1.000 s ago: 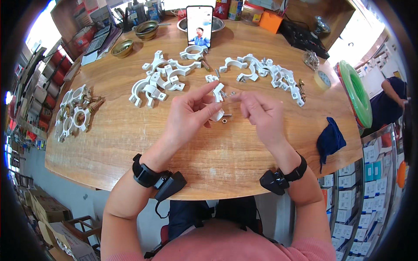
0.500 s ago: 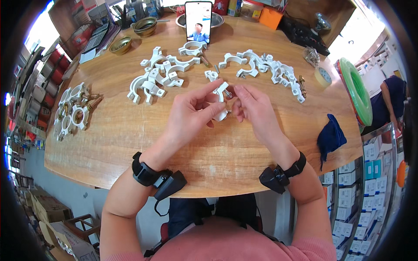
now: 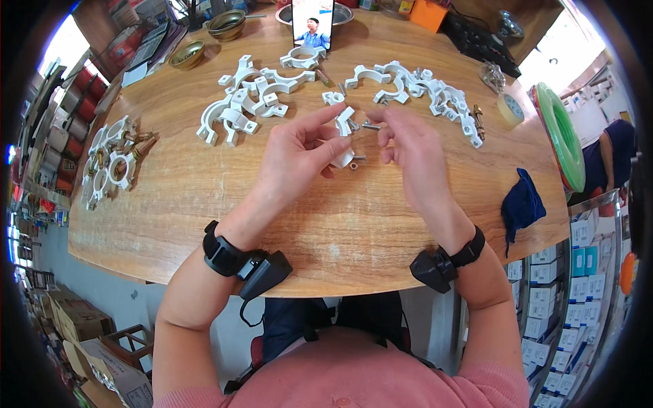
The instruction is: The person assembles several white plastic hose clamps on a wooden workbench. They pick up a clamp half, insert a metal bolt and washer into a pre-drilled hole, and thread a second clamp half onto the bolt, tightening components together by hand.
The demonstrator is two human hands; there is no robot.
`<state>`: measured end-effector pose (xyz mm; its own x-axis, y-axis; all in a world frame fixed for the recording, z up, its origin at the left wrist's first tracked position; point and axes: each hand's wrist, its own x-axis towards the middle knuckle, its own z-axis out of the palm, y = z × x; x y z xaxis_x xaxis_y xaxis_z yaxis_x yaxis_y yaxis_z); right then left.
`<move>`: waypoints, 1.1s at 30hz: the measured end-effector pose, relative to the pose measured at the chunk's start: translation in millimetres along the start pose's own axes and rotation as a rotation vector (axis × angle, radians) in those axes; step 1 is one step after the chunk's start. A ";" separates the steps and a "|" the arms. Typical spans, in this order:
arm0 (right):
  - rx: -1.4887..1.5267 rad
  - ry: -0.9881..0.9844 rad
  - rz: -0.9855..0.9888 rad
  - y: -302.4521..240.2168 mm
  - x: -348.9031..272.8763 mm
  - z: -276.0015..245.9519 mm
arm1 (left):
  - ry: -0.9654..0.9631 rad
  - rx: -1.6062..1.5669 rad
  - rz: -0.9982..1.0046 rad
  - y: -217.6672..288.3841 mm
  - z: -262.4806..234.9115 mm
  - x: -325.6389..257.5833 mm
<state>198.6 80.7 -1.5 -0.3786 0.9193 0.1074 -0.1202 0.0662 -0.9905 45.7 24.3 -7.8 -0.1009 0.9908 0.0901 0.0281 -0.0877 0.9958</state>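
Observation:
In my left hand (image 3: 296, 146), a white pipe clamp half (image 3: 344, 121) is pinched between thumb and fingers, with a small screw (image 3: 354, 125) at its flange. My right hand (image 3: 416, 139) is just right of it, fingers loosely bent and apart. Its fingertips are beside a short silver bolt (image 3: 371, 126); whether they touch it is unclear. Below the clamp, another silver bolt (image 3: 359, 158) and a small nut (image 3: 353, 166) lie on the wooden table (image 3: 326, 224). A small white clamp piece (image 3: 332, 98) sits just beyond my left fingertips.
White clamp halves lie at left (image 3: 235, 112) and right (image 3: 435, 95). Closed clamps with bolts (image 3: 112, 160) are far left. A phone (image 3: 312, 30) stands at the back near brass bowls (image 3: 226, 24). Tape (image 3: 510, 109), a green coil (image 3: 561, 136) and blue cloth (image 3: 522, 204) are at right.
My right hand has drawn away from the clamp and opened its fingers somewhat. The left hand keeps hold of the clamp. The whole view has shifted slightly, so the table appears higher.

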 end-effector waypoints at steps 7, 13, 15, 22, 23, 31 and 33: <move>0.060 0.004 0.034 1.2 -1.9 -4.5 | 0.012 0.003 -0.020 -0.8 0.1 -0.2; 0.055 -0.053 0.028 7.2 1.5 -4.7 | 0.023 -0.037 -0.010 -3.5 -0.8 2.7; 0.083 -0.003 0.053 5.8 2.6 -0.3 | 0.012 -0.034 -0.008 -1.8 0.4 3.1; 0.098 -0.192 0.210 10.9 5.6 -3.4 | -0.014 -0.044 0.026 3.3 1.0 0.9; 0.098 -0.196 0.199 9.0 3.4 -0.8 | -0.013 -0.040 0.037 3.4 1.1 -1.0; 0.252 -0.161 0.280 6.6 0.2 0.5 | -0.029 -0.047 0.014 1.7 2.1 -0.9; 0.166 -0.154 0.222 8.0 0.0 1.4 | -0.024 -0.045 0.004 3.2 3.4 -2.4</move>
<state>196.4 80.6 -9.3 -0.5454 0.8338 -0.0856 -0.1626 -0.2054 -0.9651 49.5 22.0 -5.0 -0.0767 0.9926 0.0940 -0.0162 -0.0955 0.9953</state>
